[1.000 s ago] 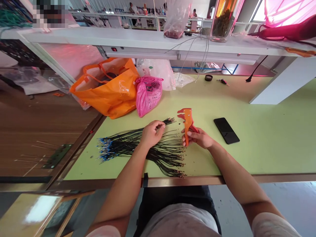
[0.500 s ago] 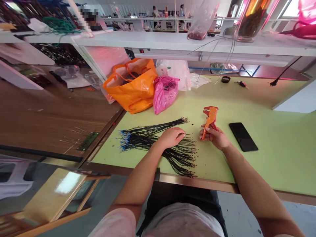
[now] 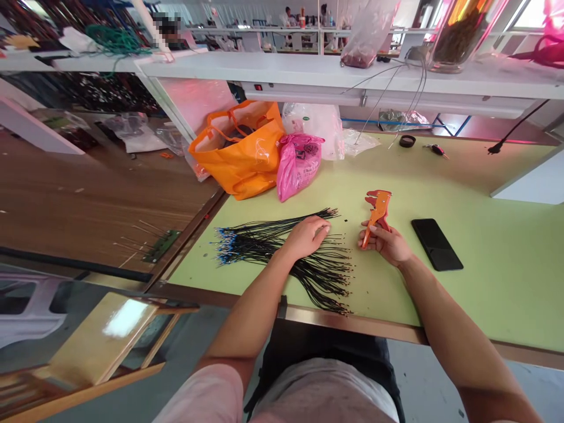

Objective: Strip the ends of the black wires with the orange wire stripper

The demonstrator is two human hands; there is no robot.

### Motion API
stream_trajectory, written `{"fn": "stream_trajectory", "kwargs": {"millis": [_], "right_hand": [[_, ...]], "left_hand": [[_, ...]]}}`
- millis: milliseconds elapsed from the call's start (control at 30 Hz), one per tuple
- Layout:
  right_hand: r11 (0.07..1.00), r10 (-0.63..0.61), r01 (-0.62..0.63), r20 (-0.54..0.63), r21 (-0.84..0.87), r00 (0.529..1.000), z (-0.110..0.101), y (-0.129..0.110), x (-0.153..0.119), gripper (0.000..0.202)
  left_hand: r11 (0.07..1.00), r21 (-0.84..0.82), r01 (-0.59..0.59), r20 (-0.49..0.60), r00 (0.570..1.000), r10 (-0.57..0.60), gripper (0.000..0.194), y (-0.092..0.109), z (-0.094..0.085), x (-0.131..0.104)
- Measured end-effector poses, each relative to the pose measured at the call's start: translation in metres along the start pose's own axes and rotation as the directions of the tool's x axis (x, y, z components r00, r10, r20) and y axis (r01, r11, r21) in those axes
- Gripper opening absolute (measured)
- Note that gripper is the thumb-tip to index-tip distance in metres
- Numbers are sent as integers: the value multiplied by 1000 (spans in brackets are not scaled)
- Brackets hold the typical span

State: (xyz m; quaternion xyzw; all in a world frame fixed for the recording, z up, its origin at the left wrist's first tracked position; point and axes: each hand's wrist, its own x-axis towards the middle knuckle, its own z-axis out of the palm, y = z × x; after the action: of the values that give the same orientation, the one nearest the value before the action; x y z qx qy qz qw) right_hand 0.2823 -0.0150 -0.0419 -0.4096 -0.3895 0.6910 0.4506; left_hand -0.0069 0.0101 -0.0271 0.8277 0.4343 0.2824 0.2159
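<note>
Many thin black wires (image 3: pixel 315 273) lie fanned out on the green tabletop, blue-tipped ends (image 3: pixel 227 247) to the left and copper-coloured tips to the right. My left hand (image 3: pixel 308 235) is over the upper middle of the fan, fingers bent and close together, thumb alongside. Whatever is between its fingertips is too small to make out. In my right hand (image 3: pixel 388 244), just right of the wire tips, is an orange and red wire stripper (image 3: pixel 379 205). My fingers wrap its handles, with the jaws pointing up and away from me.
A black phone (image 3: pixel 437 244) lies right of my right hand. Behind the wires stand an orange bag (image 3: pixel 242 158) and a pink plastic bag (image 3: pixel 299 167). A roll of black tape (image 3: pixel 407 141) and keys (image 3: pixel 437 150) lie farther back, below a white shelf (image 3: pixel 286 67).
My left hand has shifted slightly, its thumb and fingertips now posed differently above the wires. The stripper stays in my right hand, barely moved. The whole view has shifted a little.
</note>
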Motion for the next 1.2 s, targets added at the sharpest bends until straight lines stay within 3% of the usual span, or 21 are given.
{"fn": "stream_trajectory", "kwargs": {"millis": [200,300,533,967,1200], "right_hand": [[1000,5,-5,-7,5,1000,5,0,0,41],[1000,13,-12,-14,21,1000,7,-1,-1,44],[1000,15,-15,-13,8,1000,8,-1,-2,43],[1000,24,-25,16,16,1000,6,1,1,37],[999,32,-33,29,30,999,8,-1,-1,40]], "left_hand": [[950,191,248,-247,948,-198,20,-21,-11,-1],[924,274,268,-195,956,-220,16,-25,-10,-1],[881,445,161,-24,985,-169,27,-9,6,13],[861,462,210,-41,976,-216,23,-14,13,23],[878,447,169,-22,984,-178,22,-20,12,17]]}}
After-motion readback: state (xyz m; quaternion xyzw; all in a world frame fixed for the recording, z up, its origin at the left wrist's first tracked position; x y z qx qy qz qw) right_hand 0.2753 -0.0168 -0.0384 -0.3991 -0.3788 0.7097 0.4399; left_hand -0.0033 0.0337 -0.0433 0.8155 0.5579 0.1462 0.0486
